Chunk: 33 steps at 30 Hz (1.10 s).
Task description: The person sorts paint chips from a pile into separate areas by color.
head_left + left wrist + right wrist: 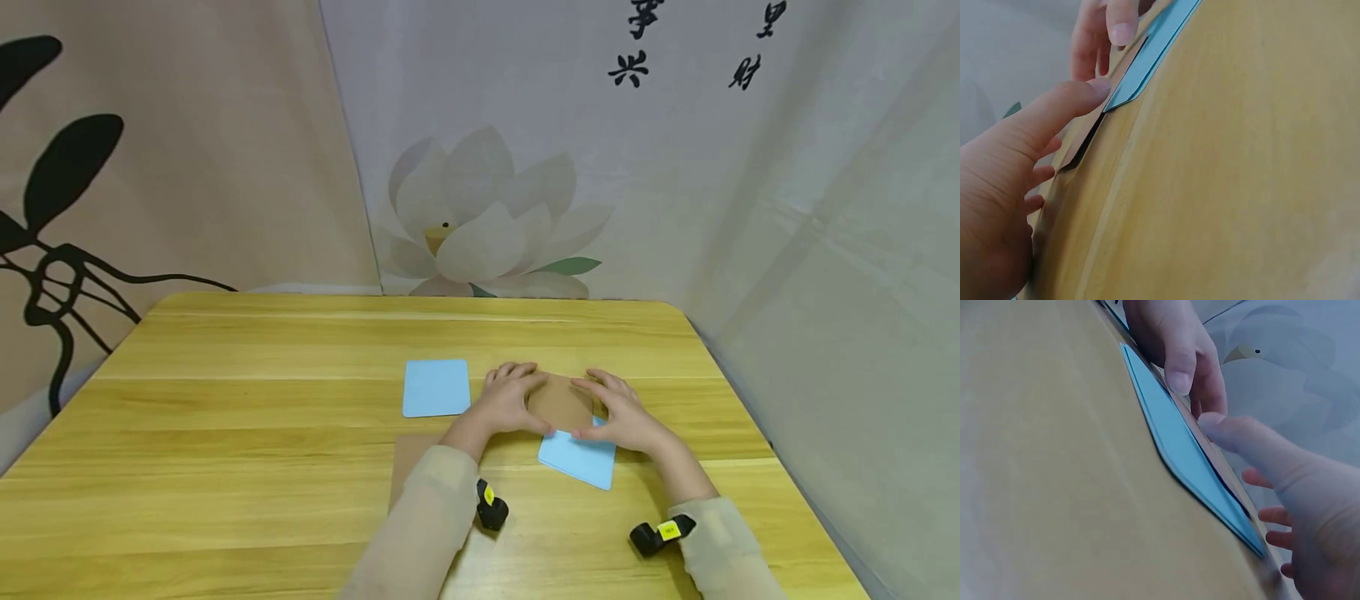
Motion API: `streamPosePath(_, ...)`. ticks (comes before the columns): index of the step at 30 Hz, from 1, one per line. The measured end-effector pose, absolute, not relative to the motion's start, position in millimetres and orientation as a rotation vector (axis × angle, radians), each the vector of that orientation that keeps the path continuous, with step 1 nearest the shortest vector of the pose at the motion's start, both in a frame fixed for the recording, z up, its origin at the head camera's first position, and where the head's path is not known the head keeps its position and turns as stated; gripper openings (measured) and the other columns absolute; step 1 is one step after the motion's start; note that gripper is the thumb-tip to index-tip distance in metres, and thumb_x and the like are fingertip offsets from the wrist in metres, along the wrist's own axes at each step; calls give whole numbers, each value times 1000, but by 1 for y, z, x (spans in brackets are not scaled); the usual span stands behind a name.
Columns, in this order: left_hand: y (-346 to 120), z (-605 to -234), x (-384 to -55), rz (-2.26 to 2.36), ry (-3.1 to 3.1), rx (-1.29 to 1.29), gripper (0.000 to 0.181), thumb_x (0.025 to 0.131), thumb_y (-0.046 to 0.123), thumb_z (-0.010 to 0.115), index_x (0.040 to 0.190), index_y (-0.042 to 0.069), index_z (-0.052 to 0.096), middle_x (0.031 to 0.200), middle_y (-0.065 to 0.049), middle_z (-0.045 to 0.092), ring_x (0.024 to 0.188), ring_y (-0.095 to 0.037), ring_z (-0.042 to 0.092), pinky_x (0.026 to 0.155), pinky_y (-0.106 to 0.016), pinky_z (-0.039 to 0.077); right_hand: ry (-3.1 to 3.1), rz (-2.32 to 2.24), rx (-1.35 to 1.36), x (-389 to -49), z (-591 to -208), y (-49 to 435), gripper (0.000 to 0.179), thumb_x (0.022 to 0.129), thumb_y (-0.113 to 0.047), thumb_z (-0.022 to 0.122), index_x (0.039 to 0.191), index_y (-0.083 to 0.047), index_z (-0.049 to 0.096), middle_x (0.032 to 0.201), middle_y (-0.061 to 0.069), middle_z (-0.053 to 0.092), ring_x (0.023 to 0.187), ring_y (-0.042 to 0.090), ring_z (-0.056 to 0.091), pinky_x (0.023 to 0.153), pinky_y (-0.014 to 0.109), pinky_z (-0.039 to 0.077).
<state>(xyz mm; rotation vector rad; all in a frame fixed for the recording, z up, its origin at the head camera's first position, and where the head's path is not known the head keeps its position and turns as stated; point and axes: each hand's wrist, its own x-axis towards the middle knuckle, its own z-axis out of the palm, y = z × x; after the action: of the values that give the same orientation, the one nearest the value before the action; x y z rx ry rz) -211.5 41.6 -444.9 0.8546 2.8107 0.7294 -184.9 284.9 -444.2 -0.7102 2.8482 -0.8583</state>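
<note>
My left hand (pixel 510 402) and right hand (pixel 618 414) stand on either side of a brown card (pixel 561 403), fingers spread and thumbs toward its near side. The card overlaps a light blue card (pixel 579 458), which shows doubled edges in the right wrist view. A dark gap shows under the brown card's edge in the left wrist view. The left thumb (pixel 1099 87) comes right up to the brown card's near edge. My right thumb (pixel 1213 422) reaches over the same card, while the other right fingers extend loosely past it.
Another light blue square card (pixel 437 387) lies left of my left hand. A second brown piece (pixel 408 457) is partly hidden under my left forearm. The wooden table (pixel 247 467) ends at a fabric backdrop (pixel 487 208) printed with a lotus.
</note>
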Motion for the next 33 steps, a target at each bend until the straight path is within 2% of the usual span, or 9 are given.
streamPosePath(10,46,-447,-214,695,2819,845,90,70,58,77,146,23,43,154,-1,29,139,-27,21,109,-48,16,2837,-829,-695,-185,-448,289,87,77,-50,76,147,-13,41,152,20,23,138,44,12,100,70,13)
streamPosePath(20,45,-448,-213,708,2828,832,85,72,57,76,145,24,45,152,0,31,139,-27,21,109,-48,16,2849,-860,-744,-187,-451,290,79,80,-46,75,144,-11,45,150,19,30,136,42,17,101,68,12)
streamPosePath(33,44,-450,-215,687,2829,861,82,74,59,74,143,25,47,151,1,33,138,-26,22,110,-47,16,2874,-913,-768,-188,-454,292,77,78,-44,78,141,-9,49,145,17,36,133,41,25,98,66,25)
